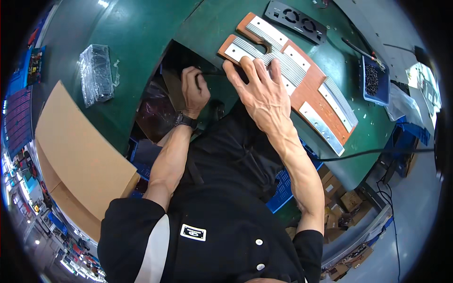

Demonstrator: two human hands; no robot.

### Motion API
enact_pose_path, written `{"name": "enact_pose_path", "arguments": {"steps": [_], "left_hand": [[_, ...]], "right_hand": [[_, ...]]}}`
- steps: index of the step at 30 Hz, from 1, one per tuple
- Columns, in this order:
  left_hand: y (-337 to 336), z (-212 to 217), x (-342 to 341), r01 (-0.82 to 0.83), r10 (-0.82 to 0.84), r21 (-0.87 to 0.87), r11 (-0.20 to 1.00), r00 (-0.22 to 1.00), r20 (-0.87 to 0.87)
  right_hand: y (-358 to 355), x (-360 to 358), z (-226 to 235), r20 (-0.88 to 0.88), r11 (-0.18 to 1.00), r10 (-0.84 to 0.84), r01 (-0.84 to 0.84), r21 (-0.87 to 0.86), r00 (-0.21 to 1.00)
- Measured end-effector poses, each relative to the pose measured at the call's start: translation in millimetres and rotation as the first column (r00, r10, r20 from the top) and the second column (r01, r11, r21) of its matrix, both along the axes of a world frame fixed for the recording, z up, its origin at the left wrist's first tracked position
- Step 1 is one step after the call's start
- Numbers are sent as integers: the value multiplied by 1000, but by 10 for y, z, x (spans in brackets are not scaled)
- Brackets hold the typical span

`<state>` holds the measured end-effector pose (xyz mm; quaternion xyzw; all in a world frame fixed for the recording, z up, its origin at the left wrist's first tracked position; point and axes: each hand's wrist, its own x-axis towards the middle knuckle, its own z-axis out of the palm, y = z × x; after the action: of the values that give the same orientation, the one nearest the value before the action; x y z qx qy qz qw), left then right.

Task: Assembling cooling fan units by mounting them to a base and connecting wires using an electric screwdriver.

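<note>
My right hand [264, 92] lies with its fingers spread over the near side of a reddish-brown wooden fixture [311, 87], which has silver metal strips screwed on and a notch at its far left end. The thumb is by the fixture's near edge; the palm hides part of that edge. My left hand [194, 92], with a black watch [186, 120] on the wrist, is over the dark gap beside the green table [141, 28]. Its fingers are curled, and what they hold, if anything, is hidden. A dark reddish plastic bag [155, 111] lies below it in the gap.
Behind the fixture lies a black panel with two round fan openings [296, 21]. A blue bin of small dark parts [375, 82] stands at right, near a black cable [377, 152]. At left are a clear plastic-wrapped block [96, 74] and an open cardboard box [82, 146].
</note>
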<state>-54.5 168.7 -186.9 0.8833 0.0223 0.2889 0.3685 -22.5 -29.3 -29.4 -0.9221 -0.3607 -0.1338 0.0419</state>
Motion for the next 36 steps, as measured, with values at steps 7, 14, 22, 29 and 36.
{"name": "enact_pose_path", "arguments": {"steps": [7, 14, 22, 29, 36], "left_hand": [[2448, -2906, -1335, -40, -350, -384, 922, 334, -875], [567, -3859, -2121, 587, -353, -292, 755, -12, -936], [1356, -4106, -1865, 199, -329, -320, 926, 13, -944], [-139, -2584, -556, 545, -182, -247, 801, -170, -968], [-142, -2150, 4, 610, -355, -258, 749, 41, -934]], "right_hand": [[254, 57, 190, -3, 998, 42, -42, 51, 999], [-4, 10, -35, -38, 971, -49, 39, -238, 998], [140, 1, 80, -12, 994, -22, 21, -111, 1000], [-146, 6, -34, 57, 989, -72, 79, -128, 996], [-77, -7, 19, 102, 998, 27, -21, -64, 994]]}}
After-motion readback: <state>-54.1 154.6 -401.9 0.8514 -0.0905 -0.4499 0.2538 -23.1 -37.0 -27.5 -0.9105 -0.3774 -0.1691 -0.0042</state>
